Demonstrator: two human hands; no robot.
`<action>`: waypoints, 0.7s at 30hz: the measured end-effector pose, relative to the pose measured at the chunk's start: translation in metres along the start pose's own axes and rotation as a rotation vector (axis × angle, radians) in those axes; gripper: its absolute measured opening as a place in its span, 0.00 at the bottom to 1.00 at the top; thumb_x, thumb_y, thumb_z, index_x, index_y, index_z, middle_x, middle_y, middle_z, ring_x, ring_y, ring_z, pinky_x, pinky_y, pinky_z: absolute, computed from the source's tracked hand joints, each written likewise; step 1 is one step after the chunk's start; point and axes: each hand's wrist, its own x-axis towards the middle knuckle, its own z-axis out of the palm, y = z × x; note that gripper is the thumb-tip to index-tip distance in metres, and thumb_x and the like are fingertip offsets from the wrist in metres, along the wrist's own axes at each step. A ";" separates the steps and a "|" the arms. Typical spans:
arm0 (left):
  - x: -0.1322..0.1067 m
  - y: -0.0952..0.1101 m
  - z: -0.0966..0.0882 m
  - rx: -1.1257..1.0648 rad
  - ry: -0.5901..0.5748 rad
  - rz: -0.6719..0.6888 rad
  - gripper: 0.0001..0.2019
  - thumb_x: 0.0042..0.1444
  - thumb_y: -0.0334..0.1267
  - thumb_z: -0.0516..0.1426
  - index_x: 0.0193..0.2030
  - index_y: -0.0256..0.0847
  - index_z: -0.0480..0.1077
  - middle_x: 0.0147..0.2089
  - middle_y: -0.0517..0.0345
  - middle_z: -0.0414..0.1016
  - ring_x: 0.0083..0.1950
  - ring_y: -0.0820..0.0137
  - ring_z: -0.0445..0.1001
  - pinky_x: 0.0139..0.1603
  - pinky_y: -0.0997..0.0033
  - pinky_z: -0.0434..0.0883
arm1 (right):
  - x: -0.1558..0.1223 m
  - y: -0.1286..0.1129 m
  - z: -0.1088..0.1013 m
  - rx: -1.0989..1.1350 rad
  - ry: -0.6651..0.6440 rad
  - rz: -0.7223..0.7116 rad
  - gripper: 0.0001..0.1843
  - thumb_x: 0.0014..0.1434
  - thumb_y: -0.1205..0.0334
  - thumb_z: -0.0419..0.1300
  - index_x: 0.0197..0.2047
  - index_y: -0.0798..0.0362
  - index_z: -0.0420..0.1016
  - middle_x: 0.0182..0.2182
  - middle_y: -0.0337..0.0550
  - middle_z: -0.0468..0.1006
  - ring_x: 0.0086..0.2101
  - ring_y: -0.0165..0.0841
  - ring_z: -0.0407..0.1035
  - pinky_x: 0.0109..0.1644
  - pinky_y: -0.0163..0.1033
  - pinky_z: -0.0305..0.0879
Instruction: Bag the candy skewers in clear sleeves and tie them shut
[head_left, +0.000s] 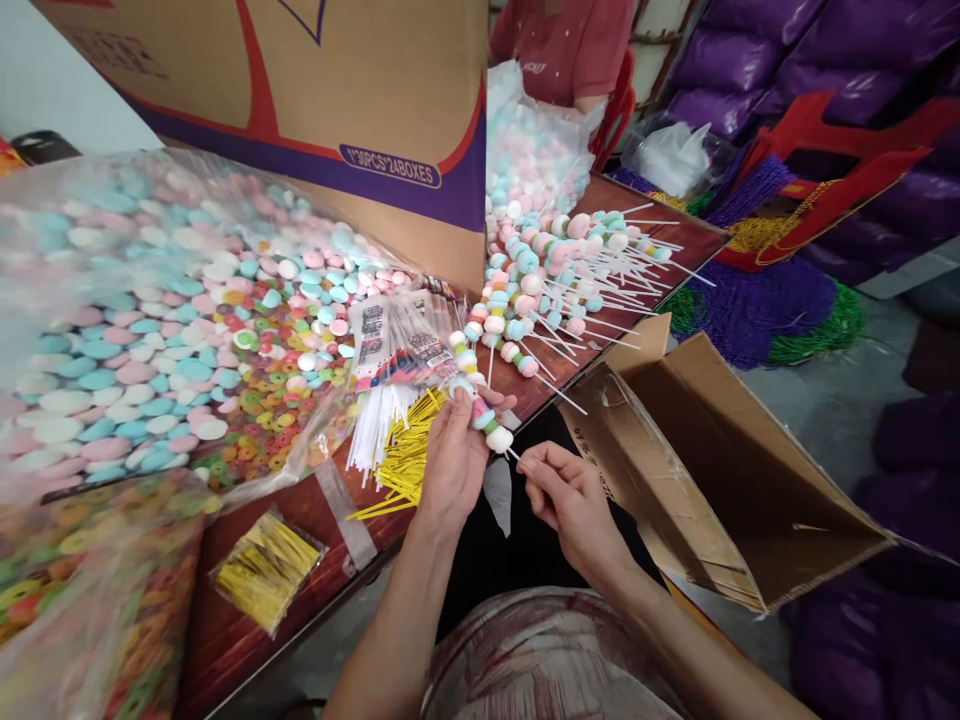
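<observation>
My left hand (455,452) is closed around a candy skewer (480,400) of pastel marshmallow discs, holding it tilted over the table edge. My right hand (564,490) pinches the skewer's thin white stick end just below the last candy. Beside my left hand lie loose white sticks (379,425) and yellow twist ties (405,455). A clear packet of printed wrappers (401,345) lies just above them.
A pile of finished skewers (559,270) covers the far table. Plastic bags of pastel candies (135,320) and ring candies (262,390) fill the left. A large printed carton (337,110) stands behind. An open cardboard box (720,470) sits right. A person in red (562,45) works opposite.
</observation>
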 end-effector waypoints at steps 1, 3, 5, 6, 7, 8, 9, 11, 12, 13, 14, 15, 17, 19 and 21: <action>-0.001 -0.001 0.002 0.022 -0.015 0.015 0.12 0.57 0.45 0.62 0.34 0.36 0.73 0.39 0.53 0.78 0.45 0.65 0.79 0.50 0.66 0.72 | 0.000 0.000 0.002 0.029 -0.007 0.019 0.12 0.61 0.54 0.58 0.30 0.53 0.67 0.15 0.29 0.60 0.17 0.22 0.46 0.19 0.30 0.40; -0.004 -0.003 0.006 0.065 -0.048 0.042 0.11 0.58 0.44 0.61 0.35 0.36 0.74 0.38 0.54 0.78 0.44 0.67 0.78 0.50 0.67 0.71 | 0.002 -0.002 0.008 0.002 0.001 -0.034 0.12 0.62 0.55 0.58 0.30 0.53 0.67 0.16 0.30 0.62 0.17 0.23 0.48 0.20 0.30 0.43; -0.007 -0.006 0.009 0.088 -0.078 0.040 0.11 0.59 0.44 0.61 0.36 0.37 0.73 0.38 0.54 0.78 0.44 0.67 0.78 0.51 0.66 0.71 | 0.005 -0.005 0.013 -0.105 0.034 -0.173 0.13 0.64 0.56 0.56 0.30 0.53 0.67 0.18 0.31 0.63 0.19 0.24 0.53 0.23 0.31 0.49; -0.009 -0.007 0.010 0.088 -0.083 0.028 0.11 0.59 0.44 0.61 0.36 0.37 0.73 0.38 0.54 0.78 0.44 0.68 0.77 0.51 0.66 0.71 | 0.006 -0.007 0.015 -0.165 0.055 -0.252 0.13 0.65 0.56 0.55 0.30 0.53 0.67 0.19 0.31 0.62 0.20 0.24 0.54 0.25 0.31 0.51; -0.011 -0.009 0.010 0.081 -0.080 0.014 0.11 0.58 0.44 0.62 0.37 0.37 0.73 0.38 0.55 0.77 0.44 0.68 0.77 0.52 0.66 0.70 | 0.008 -0.008 0.017 -0.216 0.075 -0.322 0.13 0.65 0.57 0.55 0.30 0.52 0.66 0.20 0.32 0.62 0.21 0.24 0.55 0.26 0.31 0.53; -0.013 -0.010 0.010 0.070 -0.073 0.000 0.11 0.58 0.44 0.62 0.38 0.37 0.74 0.39 0.55 0.77 0.44 0.69 0.77 0.52 0.66 0.70 | 0.010 -0.009 0.018 -0.250 0.089 -0.376 0.13 0.66 0.57 0.54 0.29 0.52 0.66 0.21 0.32 0.63 0.22 0.25 0.56 0.27 0.32 0.54; -0.015 -0.010 0.010 0.062 -0.071 -0.015 0.11 0.57 0.44 0.62 0.39 0.37 0.74 0.40 0.56 0.77 0.44 0.69 0.76 0.52 0.67 0.70 | 0.012 -0.011 0.019 -0.264 0.096 -0.409 0.13 0.66 0.58 0.54 0.29 0.52 0.66 0.22 0.33 0.63 0.22 0.25 0.56 0.28 0.32 0.55; -0.018 -0.007 0.008 0.074 -0.118 -0.079 0.12 0.56 0.44 0.64 0.41 0.37 0.74 0.42 0.54 0.78 0.46 0.68 0.76 0.52 0.68 0.70 | 0.015 -0.013 0.018 -0.249 0.098 -0.430 0.14 0.67 0.58 0.54 0.30 0.52 0.66 0.23 0.33 0.64 0.23 0.25 0.57 0.27 0.32 0.55; -0.017 -0.003 0.007 0.091 -0.155 -0.124 0.14 0.56 0.45 0.64 0.42 0.37 0.75 0.43 0.52 0.78 0.48 0.66 0.76 0.52 0.67 0.70 | 0.016 -0.013 0.017 -0.243 0.096 -0.431 0.13 0.67 0.58 0.53 0.30 0.52 0.66 0.22 0.33 0.64 0.22 0.25 0.57 0.26 0.32 0.55; -0.016 0.001 0.006 0.106 -0.181 -0.163 0.16 0.56 0.47 0.64 0.43 0.36 0.75 0.45 0.49 0.79 0.49 0.65 0.77 0.52 0.66 0.70 | 0.016 -0.014 0.015 -0.245 0.094 -0.434 0.13 0.68 0.57 0.53 0.31 0.52 0.67 0.22 0.32 0.63 0.22 0.25 0.57 0.26 0.32 0.55; -0.014 0.006 0.004 0.112 -0.184 -0.185 0.19 0.56 0.50 0.63 0.44 0.36 0.75 0.46 0.47 0.79 0.49 0.63 0.77 0.51 0.65 0.71 | 0.016 -0.014 0.013 -0.261 0.094 -0.440 0.13 0.68 0.57 0.52 0.32 0.52 0.67 0.21 0.32 0.63 0.21 0.25 0.57 0.26 0.32 0.54; -0.010 0.011 0.003 0.108 -0.161 -0.182 0.20 0.56 0.53 0.61 0.45 0.36 0.74 0.46 0.46 0.79 0.49 0.62 0.77 0.50 0.64 0.72 | 0.015 -0.013 0.010 -0.290 0.094 -0.452 0.13 0.68 0.58 0.52 0.32 0.52 0.68 0.20 0.31 0.62 0.21 0.25 0.57 0.25 0.32 0.54; -0.002 0.019 0.002 0.074 -0.064 -0.123 0.20 0.57 0.54 0.60 0.43 0.36 0.74 0.45 0.46 0.79 0.48 0.63 0.78 0.49 0.65 0.72 | 0.013 -0.011 0.006 -0.385 0.080 -0.490 0.12 0.69 0.59 0.52 0.33 0.52 0.68 0.20 0.31 0.63 0.21 0.25 0.58 0.25 0.31 0.54; 0.005 0.021 0.002 0.035 0.008 -0.075 0.16 0.57 0.50 0.61 0.40 0.36 0.74 0.42 0.49 0.79 0.44 0.66 0.79 0.47 0.67 0.73 | 0.012 -0.007 0.005 -0.504 0.063 -0.558 0.10 0.68 0.61 0.52 0.34 0.52 0.69 0.20 0.31 0.63 0.21 0.25 0.58 0.26 0.31 0.55; 0.007 0.018 0.003 0.006 0.023 -0.050 0.12 0.57 0.45 0.63 0.37 0.36 0.73 0.37 0.54 0.78 0.39 0.70 0.78 0.44 0.70 0.73 | 0.013 -0.002 0.006 -0.613 0.065 -0.652 0.09 0.68 0.63 0.52 0.35 0.52 0.69 0.21 0.33 0.64 0.21 0.25 0.59 0.27 0.32 0.56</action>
